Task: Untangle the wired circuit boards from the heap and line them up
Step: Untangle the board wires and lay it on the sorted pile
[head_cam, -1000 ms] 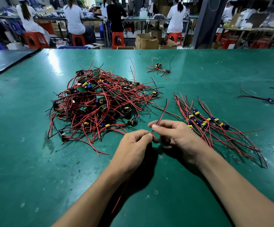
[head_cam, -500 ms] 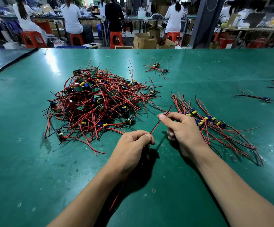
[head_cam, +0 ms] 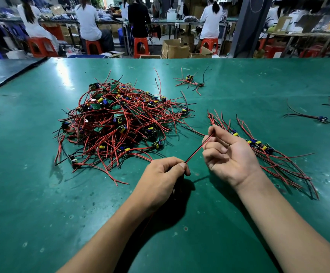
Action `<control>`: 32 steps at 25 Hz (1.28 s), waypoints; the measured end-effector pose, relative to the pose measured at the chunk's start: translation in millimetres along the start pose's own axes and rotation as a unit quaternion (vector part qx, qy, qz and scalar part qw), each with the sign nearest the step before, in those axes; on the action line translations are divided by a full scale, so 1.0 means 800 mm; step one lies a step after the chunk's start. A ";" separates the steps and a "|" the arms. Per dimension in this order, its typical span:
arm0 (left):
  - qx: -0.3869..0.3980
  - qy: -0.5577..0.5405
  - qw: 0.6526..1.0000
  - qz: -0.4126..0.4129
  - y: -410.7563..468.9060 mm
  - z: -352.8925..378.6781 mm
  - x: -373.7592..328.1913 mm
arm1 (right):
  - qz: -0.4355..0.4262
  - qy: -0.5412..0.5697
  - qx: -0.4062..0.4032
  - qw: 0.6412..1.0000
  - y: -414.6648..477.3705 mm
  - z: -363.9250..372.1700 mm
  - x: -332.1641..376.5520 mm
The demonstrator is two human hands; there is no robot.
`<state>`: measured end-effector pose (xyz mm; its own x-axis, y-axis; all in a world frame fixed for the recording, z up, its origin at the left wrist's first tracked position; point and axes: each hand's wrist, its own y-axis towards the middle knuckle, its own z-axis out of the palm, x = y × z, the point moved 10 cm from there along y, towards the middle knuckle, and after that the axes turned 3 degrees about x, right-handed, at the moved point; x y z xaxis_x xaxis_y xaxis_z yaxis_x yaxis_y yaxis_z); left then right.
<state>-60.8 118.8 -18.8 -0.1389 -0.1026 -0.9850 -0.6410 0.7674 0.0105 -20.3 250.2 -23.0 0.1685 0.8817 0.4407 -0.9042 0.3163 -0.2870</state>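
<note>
two hands stretched one red-and-black wire pair (head_cam: 197,149) over the green table (head_cam: 42,194), left hand (head_cam: 160,174) pinched its near end, right hand (head_cam: 229,154) pinched its far end, lined-up circuit boards (head_cam: 258,143) lay just beyond the right hand, tangled heap (head_cam: 116,123) farther left

No lettering, label or number is legible at this workshop desk (head_cam: 42,194): any print on the boards (head_cam: 98,106) or on the cartons (head_cam: 175,49) behind is too small to read.
</note>
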 end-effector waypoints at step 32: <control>-0.015 -0.327 0.942 -0.070 0.018 -0.014 0.015 | -0.268 -0.654 -0.031 0.707 -0.036 0.043 0.001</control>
<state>-80.1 121.6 -28.6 0.4379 0.2185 -0.8721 -0.6410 0.7560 -0.1324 -7.8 229.6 14.3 -0.0629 -0.4363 0.8976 -0.8227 0.5318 0.2009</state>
